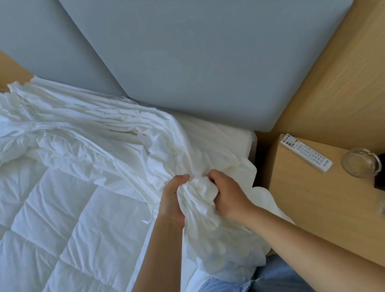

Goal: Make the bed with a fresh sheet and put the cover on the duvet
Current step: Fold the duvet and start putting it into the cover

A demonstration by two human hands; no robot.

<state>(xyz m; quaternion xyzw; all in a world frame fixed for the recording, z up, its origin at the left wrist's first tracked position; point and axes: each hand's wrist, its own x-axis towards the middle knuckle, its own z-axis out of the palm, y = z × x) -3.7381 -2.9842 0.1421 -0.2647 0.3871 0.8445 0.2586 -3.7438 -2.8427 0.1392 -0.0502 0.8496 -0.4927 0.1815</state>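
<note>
Currently I am bunching part of the crumpled white fabric duvet cover (pixel 85 134) between both hands. The left grip (pixel 174 201) and the right grip (pixel 228 197) are each clenching curled fingers round the same gathered wad of cloth, side by side, near the bed's right edge. The cover is lying in loose folds across the head of the bed, below the grey padded headboard (pixel 204 55). The white quilted duvet (pixel 45 222) is lying flat and bare beside it, outside the cover, so I am judging the covering step as barely begun. A smooth white sheet (pixel 220 130) is showing on the mattress corner; whether it is tucked all round I cannot tell. What I am reading as left: finding the opening, feeding the duvet in, spreading it. A white remote control (pixel 305 152) and a round glass dish (pixel 360 162) are resting on the pale wooden bedside bench (pixel 326 216).
</note>
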